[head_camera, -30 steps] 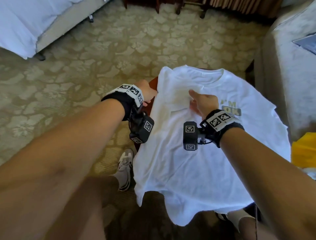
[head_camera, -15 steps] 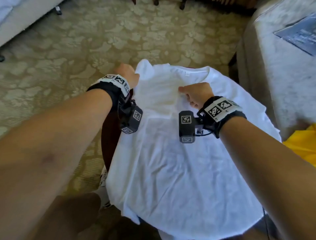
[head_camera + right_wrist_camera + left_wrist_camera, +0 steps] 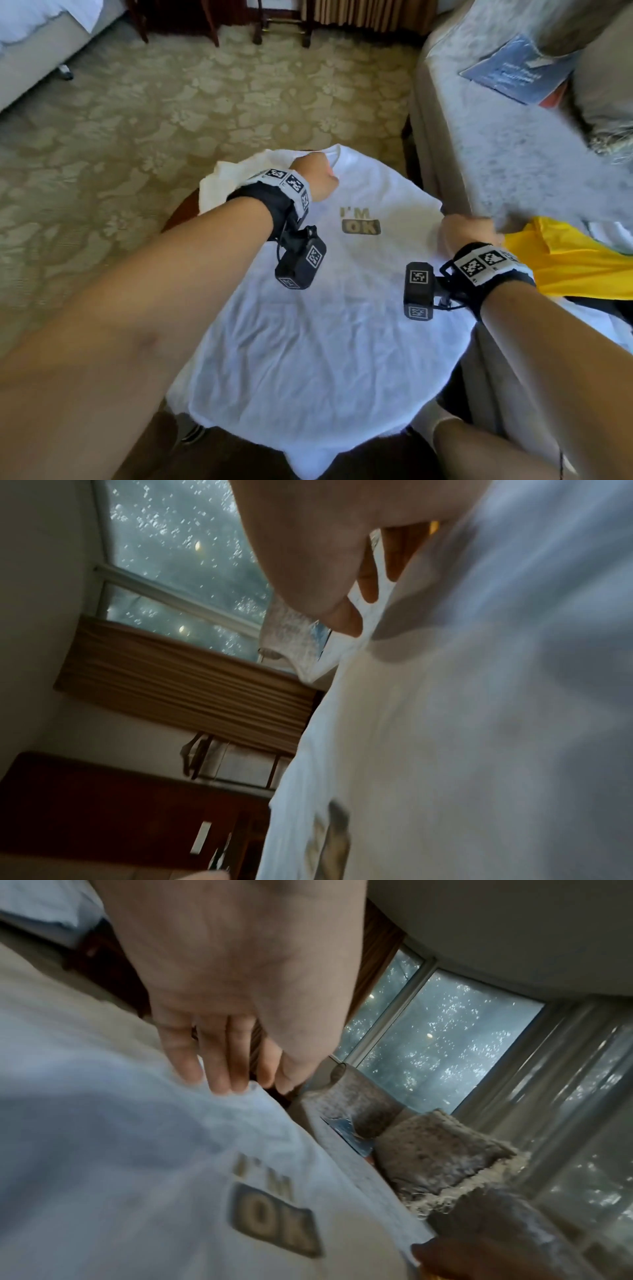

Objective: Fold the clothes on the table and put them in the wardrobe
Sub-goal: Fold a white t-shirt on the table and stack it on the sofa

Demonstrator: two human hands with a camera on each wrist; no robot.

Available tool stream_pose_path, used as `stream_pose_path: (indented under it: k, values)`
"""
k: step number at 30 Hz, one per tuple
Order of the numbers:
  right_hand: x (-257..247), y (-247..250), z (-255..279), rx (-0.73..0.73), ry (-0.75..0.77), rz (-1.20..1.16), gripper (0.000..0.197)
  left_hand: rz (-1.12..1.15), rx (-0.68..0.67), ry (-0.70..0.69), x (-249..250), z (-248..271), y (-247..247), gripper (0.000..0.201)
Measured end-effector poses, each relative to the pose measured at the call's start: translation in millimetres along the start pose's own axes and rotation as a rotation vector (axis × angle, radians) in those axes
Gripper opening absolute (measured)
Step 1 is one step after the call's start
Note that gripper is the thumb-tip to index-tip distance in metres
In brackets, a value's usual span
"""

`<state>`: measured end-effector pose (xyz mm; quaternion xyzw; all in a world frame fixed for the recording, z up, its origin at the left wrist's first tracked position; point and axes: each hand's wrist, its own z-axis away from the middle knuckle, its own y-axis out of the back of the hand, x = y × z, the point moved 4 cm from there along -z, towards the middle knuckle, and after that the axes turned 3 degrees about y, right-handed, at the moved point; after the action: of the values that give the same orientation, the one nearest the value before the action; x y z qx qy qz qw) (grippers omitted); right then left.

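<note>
White T-shirt [image 3: 308, 342] spread front-up over round bench [image 3: 178, 214], "I'M OK" print [image 3: 360, 224] legible near centre, hem draped over bench edge at 6 o'clock. Left sleeve bunched at 10 o'clock; dark bench rim exposed there only. Left hand [image 3: 317, 180] at neckline, 12 o'clock of the print; in left wrist view fingers [image 3: 219, 1069] extended, tips touching the fabric edge, nothing gripped. Right hand [image 3: 467, 233] at right shoulder edge of the shirt, 3 o'clock of the print; in right wrist view fingers [image 3: 368, 588] curled with white fabric pinched against thumb. Hands well apart, one at each side of the print. Yellow garment [image 3: 565, 267] lying just beside right hand, off bench at 3 o'clock, on grey upholstered sofa [image 3: 496, 154]. Blue booklet [image 3: 517, 73] on the sofa at 1 o'clock. Patterned carpet [image 3: 171, 120] beyond bench. White bed [image 3: 41, 20] at 10 o'clock, far corner.
</note>
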<state>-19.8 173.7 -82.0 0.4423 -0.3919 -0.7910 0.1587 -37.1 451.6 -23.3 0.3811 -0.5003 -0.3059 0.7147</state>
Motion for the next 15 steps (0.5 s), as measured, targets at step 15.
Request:
stream_pose_path:
  k: [15]
  values:
    - [52.5, 12.9, -15.2, -0.567, -0.108, -0.876, 0.032, 0.426, -0.224, 0.053, 69.9, -17.3, -101.7, 0.018]
